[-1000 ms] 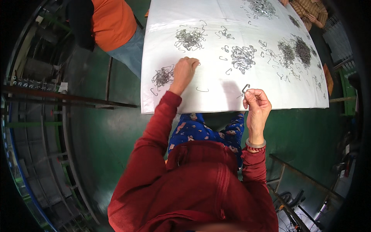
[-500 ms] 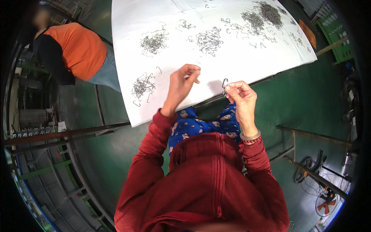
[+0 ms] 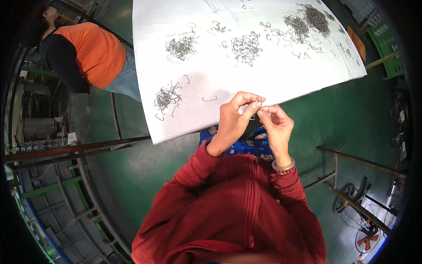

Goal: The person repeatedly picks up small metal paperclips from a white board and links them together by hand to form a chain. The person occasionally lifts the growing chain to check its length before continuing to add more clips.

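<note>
My left hand (image 3: 235,119) and my right hand (image 3: 277,125) meet fingertip to fingertip just off the near edge of the white tabletop (image 3: 193,79). Pinched between thumbs and forefingers is a small dark bent metal hook (image 3: 259,102); fingers cover most of it. Both hands are closed on it. A single wire hook (image 3: 209,99) lies on the table left of my left hand. Further left is a loose pile of hooks (image 3: 166,97).
More hook piles lie beyond: one at back left (image 3: 181,47), one in the middle (image 3: 246,49), and a dense dark one (image 3: 317,20) at far right. A person in an orange vest (image 3: 94,53) stands at the left. A fan (image 3: 367,237) stands on the floor at lower right.
My left hand has moved right and toward me, meeting my right hand at the hook. The single wire hook on the table has come into sight where that hand was.
</note>
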`<move>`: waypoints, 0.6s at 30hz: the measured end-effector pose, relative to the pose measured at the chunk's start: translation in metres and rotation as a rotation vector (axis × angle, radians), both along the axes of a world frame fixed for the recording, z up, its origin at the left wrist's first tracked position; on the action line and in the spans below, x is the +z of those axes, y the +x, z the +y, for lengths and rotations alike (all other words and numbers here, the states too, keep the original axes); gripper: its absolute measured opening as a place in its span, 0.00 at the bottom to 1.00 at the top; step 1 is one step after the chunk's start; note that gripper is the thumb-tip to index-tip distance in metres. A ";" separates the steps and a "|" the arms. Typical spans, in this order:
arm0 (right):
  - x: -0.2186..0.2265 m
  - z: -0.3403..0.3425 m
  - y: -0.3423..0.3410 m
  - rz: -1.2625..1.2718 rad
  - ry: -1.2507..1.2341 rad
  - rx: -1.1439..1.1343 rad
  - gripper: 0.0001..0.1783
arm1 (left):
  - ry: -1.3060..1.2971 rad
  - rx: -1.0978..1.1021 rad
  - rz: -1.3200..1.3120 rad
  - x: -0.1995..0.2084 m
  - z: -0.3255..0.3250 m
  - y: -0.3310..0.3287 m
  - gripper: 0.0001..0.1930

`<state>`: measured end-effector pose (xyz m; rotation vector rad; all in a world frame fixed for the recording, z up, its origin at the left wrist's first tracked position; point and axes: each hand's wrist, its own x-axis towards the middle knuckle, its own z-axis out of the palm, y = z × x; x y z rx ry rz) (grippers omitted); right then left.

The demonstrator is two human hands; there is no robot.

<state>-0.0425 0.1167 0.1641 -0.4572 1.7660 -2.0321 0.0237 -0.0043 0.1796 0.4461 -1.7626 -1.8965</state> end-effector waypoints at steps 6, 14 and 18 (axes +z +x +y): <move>0.003 -0.003 -0.045 0.191 0.220 0.059 0.13 | -0.171 -0.009 -0.003 0.015 -0.004 0.017 0.04; -0.060 -0.144 -0.133 1.101 0.595 0.483 0.11 | -0.271 -0.023 0.005 0.022 -0.010 0.027 0.04; -0.058 -0.144 -0.132 1.341 0.650 0.526 0.10 | -0.281 -0.018 -0.020 0.022 -0.011 0.033 0.05</move>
